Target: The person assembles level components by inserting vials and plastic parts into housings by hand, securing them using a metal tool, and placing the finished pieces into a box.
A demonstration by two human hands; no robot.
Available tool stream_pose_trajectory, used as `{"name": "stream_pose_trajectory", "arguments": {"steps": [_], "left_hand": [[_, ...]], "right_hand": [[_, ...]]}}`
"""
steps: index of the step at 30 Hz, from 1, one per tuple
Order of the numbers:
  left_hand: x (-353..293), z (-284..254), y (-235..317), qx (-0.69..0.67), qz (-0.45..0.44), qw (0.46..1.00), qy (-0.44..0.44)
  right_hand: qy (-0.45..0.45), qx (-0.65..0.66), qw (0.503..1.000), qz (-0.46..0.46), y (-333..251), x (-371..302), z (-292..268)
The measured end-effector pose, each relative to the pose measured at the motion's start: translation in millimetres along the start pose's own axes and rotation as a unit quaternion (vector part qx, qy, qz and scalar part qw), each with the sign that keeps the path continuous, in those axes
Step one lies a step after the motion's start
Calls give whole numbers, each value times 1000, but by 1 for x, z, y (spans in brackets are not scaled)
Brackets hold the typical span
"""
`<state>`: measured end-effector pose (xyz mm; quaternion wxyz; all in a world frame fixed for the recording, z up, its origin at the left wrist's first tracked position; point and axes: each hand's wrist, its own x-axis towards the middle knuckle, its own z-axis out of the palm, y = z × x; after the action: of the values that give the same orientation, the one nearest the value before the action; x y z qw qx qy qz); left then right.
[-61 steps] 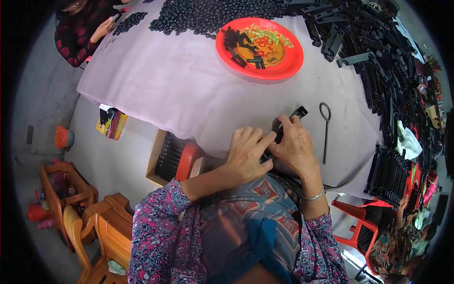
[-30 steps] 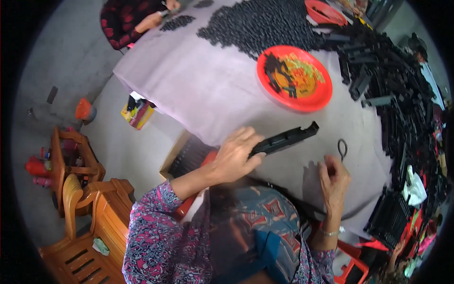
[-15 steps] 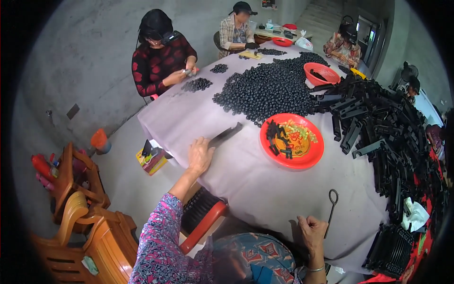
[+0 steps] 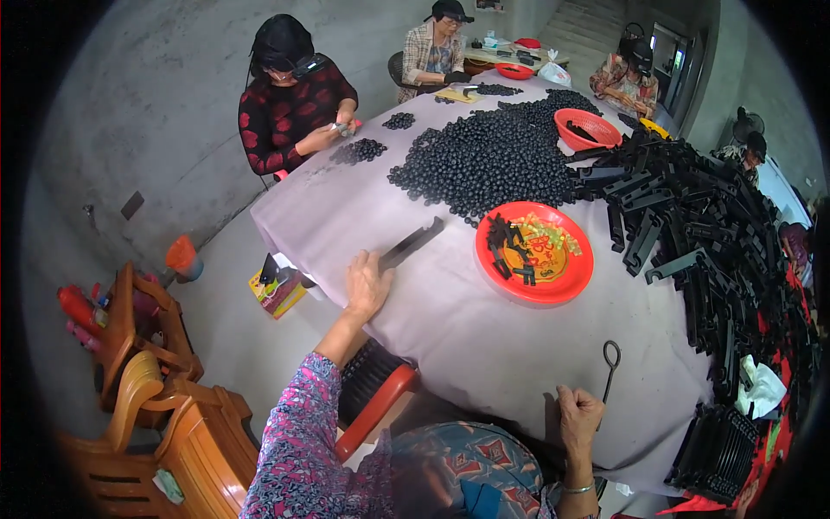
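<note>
My left hand (image 4: 368, 285) is closed on the near end of a long black plastic piece (image 4: 412, 244), notched at its far tip, low over the cloth near the table's left edge. My right hand (image 4: 579, 422) is curled into a fist at the near edge; whatever its fingers may hold is hidden. Just beside that fist a thin metal rod with a looped end (image 4: 612, 356) slants away along the cloth. Beyond my hands, a red plate (image 4: 581, 281) holds short black tube pieces (image 4: 501, 245) and small pale greenish pieces (image 4: 553, 233).
Small round black parts (image 4: 493, 160) cover the table's middle. Long black plastic pieces (image 4: 683, 225) are heaped at right, near a red basket (image 4: 596, 125). A black stack (image 4: 716, 454) and white tissue (image 4: 761, 387) lie near right. Several people work around the table. A wooden chair (image 4: 199, 450) stands left.
My right fist has shifted slightly right, closer to the looped rod. My left hand and the black piece stay nearly in place.
</note>
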<state>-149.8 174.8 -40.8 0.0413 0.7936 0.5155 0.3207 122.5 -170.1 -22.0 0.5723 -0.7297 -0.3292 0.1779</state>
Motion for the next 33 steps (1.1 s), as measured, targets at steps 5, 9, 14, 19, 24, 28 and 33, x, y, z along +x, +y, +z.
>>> {"name": "stream_pose_trajectory", "arguments": {"steps": [5,9,14,19,24,28,33], "left_hand": [[-9,-13,31,-5,2,991,132],[-25,-14,64,-179,116,968,130],[-77,-9,139,-355,221,894,-158],[-125,7,191,-366,323,837,-247],[-137,13,203,-351,326,835,-271],[-134,10,204,-359,295,854,-235],[-132,14,200,-329,368,837,-235]], "right_hand": [[6,8,1000,-15,4,0,-1],[-22,83,996,21,7,-1,-1],[-85,240,966,51,-16,-2,3],[-148,400,904,-23,-15,-2,10],[-130,417,900,-5,-16,-5,10],[-159,400,903,-19,-10,-4,10],[-169,390,905,-5,-5,-5,10]]}}
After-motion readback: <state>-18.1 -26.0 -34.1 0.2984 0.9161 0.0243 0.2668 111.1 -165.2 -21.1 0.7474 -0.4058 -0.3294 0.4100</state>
